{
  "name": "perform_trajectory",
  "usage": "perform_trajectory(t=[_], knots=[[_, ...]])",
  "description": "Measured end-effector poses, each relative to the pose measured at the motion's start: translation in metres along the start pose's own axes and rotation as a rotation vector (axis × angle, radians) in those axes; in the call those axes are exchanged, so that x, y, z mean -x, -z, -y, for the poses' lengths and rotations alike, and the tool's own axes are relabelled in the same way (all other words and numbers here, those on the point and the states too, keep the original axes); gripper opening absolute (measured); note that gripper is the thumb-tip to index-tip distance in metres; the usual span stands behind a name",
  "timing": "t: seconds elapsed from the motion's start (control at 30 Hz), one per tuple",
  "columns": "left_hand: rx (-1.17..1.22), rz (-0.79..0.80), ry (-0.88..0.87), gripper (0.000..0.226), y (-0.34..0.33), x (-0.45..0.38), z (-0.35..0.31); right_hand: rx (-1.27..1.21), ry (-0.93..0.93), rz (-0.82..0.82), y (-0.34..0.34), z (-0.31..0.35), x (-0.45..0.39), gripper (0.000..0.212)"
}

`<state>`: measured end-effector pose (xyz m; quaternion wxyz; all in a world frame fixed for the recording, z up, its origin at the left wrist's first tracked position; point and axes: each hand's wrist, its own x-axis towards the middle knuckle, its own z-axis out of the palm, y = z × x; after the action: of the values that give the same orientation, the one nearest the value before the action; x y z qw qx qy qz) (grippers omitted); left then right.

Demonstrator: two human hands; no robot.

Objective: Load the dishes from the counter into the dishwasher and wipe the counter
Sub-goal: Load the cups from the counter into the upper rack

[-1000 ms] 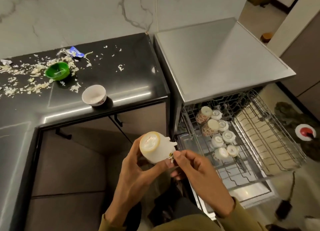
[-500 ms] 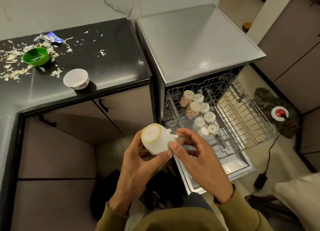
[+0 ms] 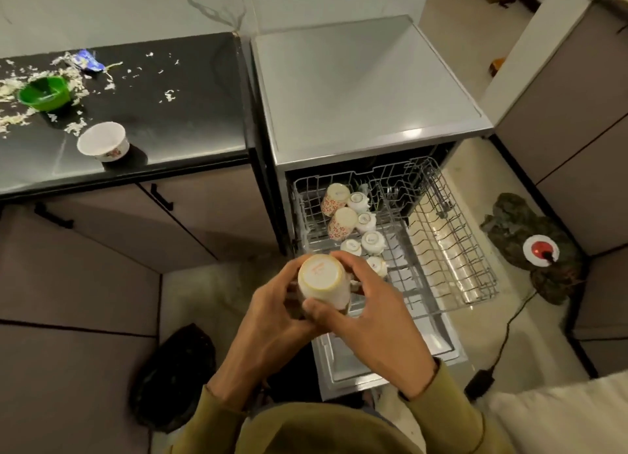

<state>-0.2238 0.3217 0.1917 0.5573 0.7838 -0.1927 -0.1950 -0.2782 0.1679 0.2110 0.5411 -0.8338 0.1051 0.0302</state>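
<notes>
White cup (image 3: 324, 280) is in front of you, bottom up, its yellow-ringed base facing the camera, held above the near left corner of the pulled-out dishwasher rack (image 3: 452, 249). Both of your hands are on it. Your left hand (image 3: 272, 314) wraps the cup's left side, fingers curled around the wall. Your right hand (image 3: 370, 304) grasps it from the right: fingers arched over the far side near the base, thumb pressed against the near side. Neither hand is slack; both are closed around the cup.

The rack holds two patterned cups (image 3: 334, 198) lying tilted at the back left, and beside and in front of them several small white cups (image 3: 372, 242) set upside down. The right half of the rack shows bare wire. The dishwasher's door (image 3: 390, 351) lies open below the rack.

On the black counter (image 3: 176, 113) to the left: a white bowl (image 3: 103, 142) near the front edge, a green bowl (image 3: 44, 93) farther back left, pale scraps (image 3: 76, 127) scattered around both, and a blue wrapper (image 3: 86, 60) near the wall.

Olive sleeves (image 3: 217, 416) cover both of your forearms.
</notes>
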Motion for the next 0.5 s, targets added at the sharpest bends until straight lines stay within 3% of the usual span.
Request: perform_trajectory(t=[0.27, 0.5], knots=[[-0.087, -0.115, 0.085, 0.073, -0.083, -0.007, -0.006, 0.210, 0.080, 0.267, 0.081, -0.049, -0.019, 0.066], [-0.087, -0.099, 0.156, 0.069, -0.089, -0.032, 0.003, 0.232, 0.036, 0.277, 0.087, -0.064, -0.042, 0.065]])
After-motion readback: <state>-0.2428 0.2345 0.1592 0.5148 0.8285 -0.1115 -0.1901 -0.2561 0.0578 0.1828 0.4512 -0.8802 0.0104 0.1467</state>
